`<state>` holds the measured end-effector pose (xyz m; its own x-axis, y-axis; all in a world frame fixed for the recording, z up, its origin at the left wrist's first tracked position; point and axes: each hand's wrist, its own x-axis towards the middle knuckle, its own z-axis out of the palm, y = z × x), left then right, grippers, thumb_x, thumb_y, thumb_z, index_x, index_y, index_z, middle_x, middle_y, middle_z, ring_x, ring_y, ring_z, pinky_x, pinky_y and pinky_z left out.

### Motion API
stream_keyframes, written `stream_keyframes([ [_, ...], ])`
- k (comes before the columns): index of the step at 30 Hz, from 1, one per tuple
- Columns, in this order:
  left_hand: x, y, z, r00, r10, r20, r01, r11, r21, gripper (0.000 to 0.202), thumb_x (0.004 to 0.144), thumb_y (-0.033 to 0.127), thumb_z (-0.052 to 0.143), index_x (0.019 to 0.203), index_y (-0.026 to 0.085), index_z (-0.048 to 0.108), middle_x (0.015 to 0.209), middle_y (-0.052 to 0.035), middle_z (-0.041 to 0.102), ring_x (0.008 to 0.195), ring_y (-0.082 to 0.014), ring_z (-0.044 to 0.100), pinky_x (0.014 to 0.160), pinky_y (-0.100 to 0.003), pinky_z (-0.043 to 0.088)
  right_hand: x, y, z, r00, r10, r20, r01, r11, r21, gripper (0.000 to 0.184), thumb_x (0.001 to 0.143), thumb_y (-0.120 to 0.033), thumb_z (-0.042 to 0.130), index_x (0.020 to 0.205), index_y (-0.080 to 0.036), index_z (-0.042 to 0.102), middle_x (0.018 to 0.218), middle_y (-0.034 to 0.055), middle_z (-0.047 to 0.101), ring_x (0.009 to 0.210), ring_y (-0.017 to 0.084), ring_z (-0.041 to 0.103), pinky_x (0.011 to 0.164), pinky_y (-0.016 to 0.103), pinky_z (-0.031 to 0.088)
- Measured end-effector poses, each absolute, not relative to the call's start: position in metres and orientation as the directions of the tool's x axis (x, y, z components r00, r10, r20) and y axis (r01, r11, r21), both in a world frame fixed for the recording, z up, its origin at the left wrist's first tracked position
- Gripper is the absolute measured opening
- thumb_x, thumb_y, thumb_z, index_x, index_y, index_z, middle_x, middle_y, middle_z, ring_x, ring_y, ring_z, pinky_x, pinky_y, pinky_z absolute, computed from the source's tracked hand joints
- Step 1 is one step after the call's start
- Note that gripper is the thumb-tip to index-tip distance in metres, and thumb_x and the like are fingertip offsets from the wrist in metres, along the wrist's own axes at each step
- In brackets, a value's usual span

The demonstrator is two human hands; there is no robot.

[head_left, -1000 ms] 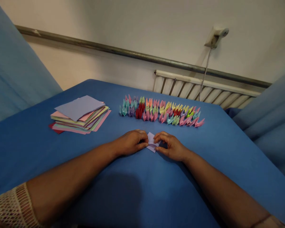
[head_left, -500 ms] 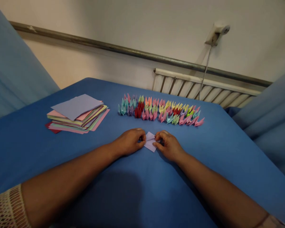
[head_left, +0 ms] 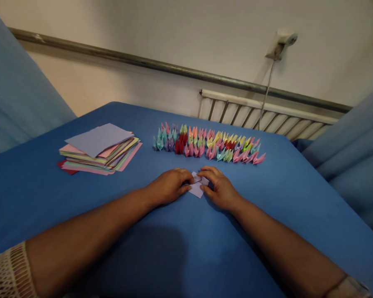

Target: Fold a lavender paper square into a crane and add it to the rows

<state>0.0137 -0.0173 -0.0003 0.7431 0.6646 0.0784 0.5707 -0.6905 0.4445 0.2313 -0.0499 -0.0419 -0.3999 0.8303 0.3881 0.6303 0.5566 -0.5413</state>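
A small folded piece of lilac origami paper (head_left: 197, 191) lies on the blue-covered table between my two hands. My left hand (head_left: 172, 186) closes on its left corner, thumb below and fingers above. From the other side, my right hand (head_left: 219, 188) grips the right part of the paper, its index finger reaching over the top and its thumb at the lower right edge. A dark crease line crosses the middle of the paper. The fingers cover both side corners.
Rows of colourful folded paper cranes (head_left: 200, 141) stand beyond my hands. To the left lies a stack of coloured paper sheets (head_left: 102, 145), a lilac one on top. A blue cloth (head_left: 136, 252) covers the table. Behind are a wall pipe (head_left: 161, 68) and a radiator (head_left: 251, 114).
My right index finger has moved left and farther over the paper's upper part. My left fingers have shifted slightly right onto it. The view has moved a little.
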Motion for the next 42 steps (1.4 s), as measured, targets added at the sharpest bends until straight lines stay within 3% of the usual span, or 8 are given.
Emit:
stream_keyframes([
  [6,0.013,-0.018,-0.002,0.802,0.590,0.094,0.533,-0.778,0.333,0.016,0.092,0.021,0.050,0.095,0.019,0.066,0.096,-0.0038,0.064,0.089,-0.0173,0.058,0.082,-0.028,0.043,0.233,-0.049,-0.042,-0.445,0.824,0.350,0.657,0.566,-0.498,0.017,0.088,-0.021,0.059,0.104,-0.022,0.066,0.120,0.0088,0.062,0.112,0.021,0.055,0.099,0.041,0.041],
  [10,0.014,-0.022,0.001,0.839,0.536,0.096,0.520,-0.841,0.149,0.021,0.095,0.023,0.046,0.093,0.018,0.066,0.095,-0.0050,0.064,0.087,-0.0186,0.057,0.080,-0.031,0.041,0.232,-0.049,-0.036,-0.465,0.817,0.341,0.659,0.576,-0.483,0.014,0.088,-0.020,0.059,0.101,-0.019,0.064,0.119,0.0092,0.062,0.110,0.020,0.055,0.099,0.039,0.040],
  [15,0.016,-0.018,0.005,0.853,0.510,0.113,0.516,-0.856,-0.038,0.024,0.096,0.020,0.042,0.090,0.017,0.066,0.094,-0.0064,0.064,0.084,-0.0203,0.054,0.074,-0.033,0.036,0.229,-0.054,-0.027,-0.422,0.874,0.240,0.736,0.485,-0.472,0.015,0.087,-0.020,0.058,0.101,-0.019,0.063,0.102,0.0064,0.062,0.099,0.019,0.056,0.090,0.035,0.043],
  [20,0.015,-0.012,0.003,0.829,0.545,0.126,0.550,-0.835,-0.007,0.026,0.094,0.017,0.042,0.083,0.017,0.065,0.089,-0.0059,0.063,0.082,-0.0195,0.053,0.075,-0.033,0.038,0.218,-0.072,-0.016,-0.333,0.939,0.085,0.790,0.327,-0.519,0.013,0.089,-0.023,0.055,0.096,-0.019,0.065,0.092,0.0048,0.060,0.083,0.016,0.058,0.078,0.030,0.045],
  [26,0.015,-0.024,0.004,0.801,0.592,0.090,0.567,-0.798,0.204,0.016,0.090,0.017,0.049,0.092,0.017,0.065,0.091,-0.0045,0.062,0.084,-0.0178,0.057,0.077,-0.029,0.042,0.217,-0.078,-0.012,-0.397,0.917,0.042,0.763,0.355,-0.540,0.017,0.087,-0.020,0.057,0.102,-0.019,0.065,0.094,0.0049,0.061,0.081,0.015,0.058,0.078,0.029,0.046],
  [31,0.016,-0.034,0.007,0.778,0.622,0.082,0.588,-0.769,0.252,0.010,0.090,0.023,0.055,0.091,0.017,0.063,0.091,-0.0045,0.061,0.087,-0.0192,0.057,0.078,-0.030,0.043,0.231,-0.066,-0.016,-0.489,0.871,0.054,0.686,0.422,-0.593,0.023,0.082,-0.013,0.060,0.104,-0.019,0.064,0.096,0.0034,0.060,0.082,0.014,0.059,0.079,0.029,0.047],
  [37,0.018,-0.045,0.009,0.838,0.542,0.067,0.519,-0.829,0.208,0.021,0.086,0.035,0.064,0.097,0.017,0.062,0.095,-0.0063,0.061,0.090,-0.0219,0.056,0.081,-0.034,0.044,0.242,-0.057,-0.020,-0.597,0.797,0.094,0.588,0.514,-0.624,0.028,0.080,-0.018,0.068,0.107,-0.021,0.062,0.099,0.0027,0.060,0.086,0.014,0.059,0.081,0.029,0.048],
  [42,0.018,-0.039,0.012,0.867,0.495,0.062,0.489,-0.868,0.086,0.018,0.094,0.028,0.051,0.092,0.016,0.064,0.090,-0.0066,0.063,0.086,-0.0219,0.056,0.082,-0.036,0.042,0.241,-0.056,-0.022,-0.577,0.799,0.168,0.613,0.560,-0.558,0.024,0.083,-0.026,0.069,0.105,-0.021,0.063,0.097,0.0035,0.060,0.088,0.016,0.058,0.082,0.031,0.047],
])
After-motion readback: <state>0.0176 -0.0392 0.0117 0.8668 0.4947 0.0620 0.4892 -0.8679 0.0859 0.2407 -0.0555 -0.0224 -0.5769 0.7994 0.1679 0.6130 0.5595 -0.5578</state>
